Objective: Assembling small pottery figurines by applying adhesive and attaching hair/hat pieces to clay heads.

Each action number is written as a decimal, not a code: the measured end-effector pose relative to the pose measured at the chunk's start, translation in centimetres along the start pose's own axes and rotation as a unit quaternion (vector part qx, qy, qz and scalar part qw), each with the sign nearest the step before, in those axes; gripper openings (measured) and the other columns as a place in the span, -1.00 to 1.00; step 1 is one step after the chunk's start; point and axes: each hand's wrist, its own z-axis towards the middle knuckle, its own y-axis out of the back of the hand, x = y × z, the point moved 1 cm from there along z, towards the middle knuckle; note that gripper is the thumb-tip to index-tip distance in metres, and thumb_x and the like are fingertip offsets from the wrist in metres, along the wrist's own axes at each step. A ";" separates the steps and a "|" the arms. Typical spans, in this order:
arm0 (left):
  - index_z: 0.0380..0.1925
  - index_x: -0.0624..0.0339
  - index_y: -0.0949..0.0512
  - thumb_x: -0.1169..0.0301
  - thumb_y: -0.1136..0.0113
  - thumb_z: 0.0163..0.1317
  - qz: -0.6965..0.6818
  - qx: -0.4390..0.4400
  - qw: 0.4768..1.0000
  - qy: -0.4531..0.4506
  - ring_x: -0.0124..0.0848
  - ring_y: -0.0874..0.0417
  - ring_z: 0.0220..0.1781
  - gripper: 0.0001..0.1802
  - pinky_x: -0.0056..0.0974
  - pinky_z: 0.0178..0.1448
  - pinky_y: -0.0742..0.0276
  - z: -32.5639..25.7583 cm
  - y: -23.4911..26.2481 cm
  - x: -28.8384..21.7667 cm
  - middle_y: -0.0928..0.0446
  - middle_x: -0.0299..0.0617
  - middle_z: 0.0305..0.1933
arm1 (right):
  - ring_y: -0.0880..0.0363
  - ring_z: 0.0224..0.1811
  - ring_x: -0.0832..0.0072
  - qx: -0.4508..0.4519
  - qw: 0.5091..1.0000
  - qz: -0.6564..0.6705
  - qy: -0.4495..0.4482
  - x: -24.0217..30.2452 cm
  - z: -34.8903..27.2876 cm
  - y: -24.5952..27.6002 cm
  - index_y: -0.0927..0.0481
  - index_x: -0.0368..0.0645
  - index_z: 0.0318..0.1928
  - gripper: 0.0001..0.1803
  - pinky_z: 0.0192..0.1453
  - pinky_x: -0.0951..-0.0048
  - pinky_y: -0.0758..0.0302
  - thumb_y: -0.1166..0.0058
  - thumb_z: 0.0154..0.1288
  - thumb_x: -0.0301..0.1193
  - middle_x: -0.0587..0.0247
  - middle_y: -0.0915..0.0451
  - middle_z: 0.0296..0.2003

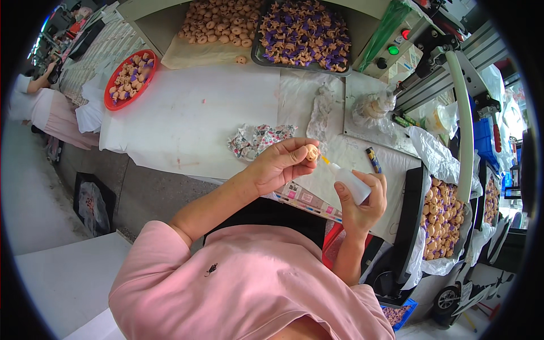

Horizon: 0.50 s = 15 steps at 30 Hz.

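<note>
Above the white table (187, 122), left hand (280, 164) pinches 1 tan piece (312, 152); right hand (360, 201) grips 1 squeeze bottle (350, 182).

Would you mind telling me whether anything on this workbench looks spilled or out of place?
One small tan moulded piece lies alone on the white table covering, just off the heap of tan pieces behind it, as if it rolled out. Nothing else looks spilled.

bottle (351, 184) right of toy piece (312, 152)
</note>
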 end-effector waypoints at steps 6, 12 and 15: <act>0.17 0.21 -0.40 0.40 -0.11 0.35 0.004 -0.011 1.000 -0.004 -0.42 -0.61 0.01 -0.60 -0.35 0.17 -0.58 -0.2 0.2 0.0 -0.49 -0.18 0.07 | -0.46 -0.37 0.44 0.017 1.000 -0.003 0.005 0.2 -0.2 0.4 -0.60 -0.26 -0.28 -0.61 -0.33 0.49 -0.38 -0.49 -0.09 -0.36 0.25 -0.48 -0.39; 0.17 0.19 -0.41 0.46 -0.13 0.32 -0.008 0.008 1.000 -0.022 -0.38 -0.59 0.06 -0.59 -0.33 0.22 -0.55 -0.1 -0.2 -0.1 -0.47 -0.16 0.13 | -0.44 -0.43 0.47 0.000 0.999 0.015 0.029 0.2 -0.1 0.3 -0.62 -0.23 -0.26 -0.60 -0.40 0.49 -0.38 -0.52 -0.14 -0.41 0.26 -0.47 -0.42; 0.12 0.20 -0.45 0.49 -0.13 0.32 -0.016 0.002 1.000 -0.022 -0.42 -0.56 0.06 -0.64 -0.34 0.23 -0.53 0.0 -0.5 -0.2 -0.50 -0.22 0.04 | -0.44 -0.43 0.48 0.000 0.999 0.019 0.028 0.3 -0.2 0.3 -0.61 -0.24 -0.26 -0.59 -0.40 0.50 -0.37 -0.52 -0.15 -0.41 0.26 -0.47 -0.42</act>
